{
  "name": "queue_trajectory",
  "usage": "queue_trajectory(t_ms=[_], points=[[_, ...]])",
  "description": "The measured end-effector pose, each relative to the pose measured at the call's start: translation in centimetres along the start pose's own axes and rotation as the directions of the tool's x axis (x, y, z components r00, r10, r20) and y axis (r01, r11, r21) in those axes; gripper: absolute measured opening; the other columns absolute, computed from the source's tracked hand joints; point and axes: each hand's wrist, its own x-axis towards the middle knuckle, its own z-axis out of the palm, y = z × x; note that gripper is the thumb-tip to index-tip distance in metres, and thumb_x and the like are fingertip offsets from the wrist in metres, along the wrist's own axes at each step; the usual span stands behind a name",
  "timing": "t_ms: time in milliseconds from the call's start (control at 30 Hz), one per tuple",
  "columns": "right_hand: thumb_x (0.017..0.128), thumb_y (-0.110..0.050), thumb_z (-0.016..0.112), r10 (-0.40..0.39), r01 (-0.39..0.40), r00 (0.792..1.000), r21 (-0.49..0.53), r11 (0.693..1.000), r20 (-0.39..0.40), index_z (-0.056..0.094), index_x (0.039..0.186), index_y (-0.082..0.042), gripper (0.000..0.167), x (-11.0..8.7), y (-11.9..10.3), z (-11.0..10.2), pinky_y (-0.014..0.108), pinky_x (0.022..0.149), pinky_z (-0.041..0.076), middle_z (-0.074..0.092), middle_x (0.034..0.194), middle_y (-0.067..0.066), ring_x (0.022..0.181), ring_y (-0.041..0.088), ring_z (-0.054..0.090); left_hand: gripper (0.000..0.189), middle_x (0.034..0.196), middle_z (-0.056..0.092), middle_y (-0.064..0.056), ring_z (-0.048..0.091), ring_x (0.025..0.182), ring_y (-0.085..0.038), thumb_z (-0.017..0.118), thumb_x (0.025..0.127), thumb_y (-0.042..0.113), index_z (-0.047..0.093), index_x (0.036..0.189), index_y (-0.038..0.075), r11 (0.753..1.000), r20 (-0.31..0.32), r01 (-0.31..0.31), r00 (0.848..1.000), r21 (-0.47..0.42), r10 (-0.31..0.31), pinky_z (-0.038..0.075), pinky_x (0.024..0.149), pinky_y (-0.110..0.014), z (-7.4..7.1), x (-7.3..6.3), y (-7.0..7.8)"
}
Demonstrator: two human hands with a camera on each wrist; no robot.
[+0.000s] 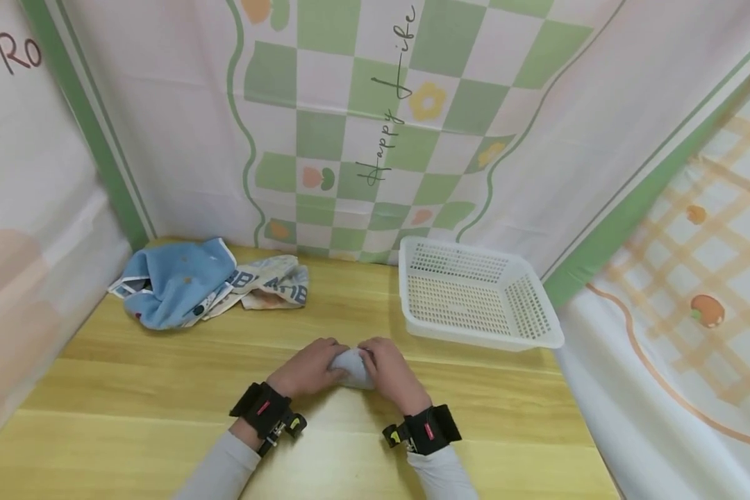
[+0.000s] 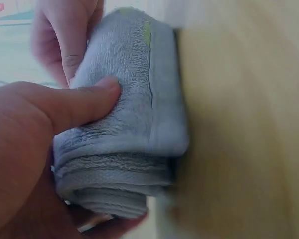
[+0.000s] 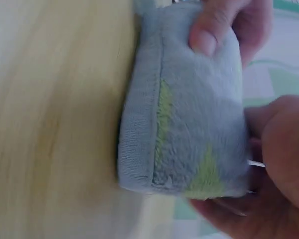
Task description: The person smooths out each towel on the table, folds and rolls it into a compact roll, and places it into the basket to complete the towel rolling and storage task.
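A grey towel [image 1: 352, 368] with yellow-green patches is folded into a thick, layered bundle between both hands, low over the wooden table. My left hand [image 1: 309, 368] grips one end; in the left wrist view its thumb presses the top of the towel [image 2: 124, 114] while fingers curl beneath the stacked layers. At the other end my right hand [image 1: 392, 371] holds the bundle, its fingers wrapped behind and under the towel [image 3: 189, 114] in the right wrist view. Part of the underside is hidden by the fingers.
On the wooden table [image 1: 131, 417], a crumpled blue cloth [image 1: 184, 278] lies at the back left, overlapping a cream cloth with lettering [image 1: 281, 281]. A white perforated plastic basket [image 1: 481, 338] stands at the back right. Printed curtains [image 1: 375, 104] enclose the table's back and sides.
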Motion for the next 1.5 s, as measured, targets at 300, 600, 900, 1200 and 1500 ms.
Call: queue_trajectory(t_ms=[300,600,900,1200,1500], points=[[0.079,-0.012,0.088,-0.041,0.046,0.999,-0.17,0.984,0.034,0.068,0.125,-0.001,0.052,-0.4,-1.4,-0.1,0.042,0.095,0.056,0.07,0.12,0.014,0.11,0.028,0.065,0.043,0.121,0.06,-0.015,0.057,0.105,-0.027,0.066,0.1,0.024,0.06,0.134,-0.001,1.0,-0.08,0.025,0.997,0.013,-0.024,0.051,0.086,-0.042,0.2,-0.4,0.4],[0.067,-0.022,0.096,-0.059,0.079,0.991,-0.18,0.98,0.117,0.079,0.102,-0.013,0.039,1.6,-0.6,-1.1,0.029,0.074,0.055,0.076,0.094,0.0,0.083,0.014,0.067,0.047,0.114,0.066,-0.006,0.061,0.102,-0.02,0.08,0.087,0.018,0.064,0.13,0.006,0.997,-0.129,-0.07,0.99,-0.041,0.064,0.053,0.088,-0.038,0.7,-0.5,-0.2],[0.065,-0.024,0.095,-0.027,0.052,0.985,-0.143,0.988,0.173,0.078,0.098,-0.014,0.038,2.1,-0.1,-0.9,0.024,0.069,0.05,0.073,0.087,-0.005,0.075,0.008,0.06,0.042,0.117,0.069,-0.003,0.064,0.105,-0.018,0.081,0.086,0.011,0.067,0.125,0.009,0.978,-0.046,-0.056,0.998,-0.202,0.048,0.053,0.093,-0.039,-0.3,0.0,-1.0],[0.058,-0.024,0.093,-0.012,0.032,0.993,-0.181,0.983,0.113,0.069,0.09,-0.013,0.041,1.6,0.2,-0.4,0.023,0.06,0.046,0.064,0.078,-0.007,0.068,0.009,0.055,0.046,0.121,0.069,-0.005,0.064,0.108,-0.02,0.082,0.086,0.013,0.066,0.128,0.009,0.968,-0.033,-0.096,0.995,-0.232,0.091,0.053,0.092,-0.04,-0.7,0.7,-1.1],[0.065,-0.032,0.087,0.103,-0.092,0.993,-0.152,0.984,0.065,0.064,0.096,-0.012,0.043,-0.7,-0.1,-2.8,0.024,0.051,0.045,0.061,0.078,-0.006,0.062,0.008,0.054,0.053,0.137,0.062,-0.008,0.058,0.126,-0.026,0.08,0.089,0.019,0.06,0.137,0.008,0.941,-0.098,-0.095,0.993,-0.324,0.066,0.047,0.107,-0.049,-1.4,2.0,0.1]])
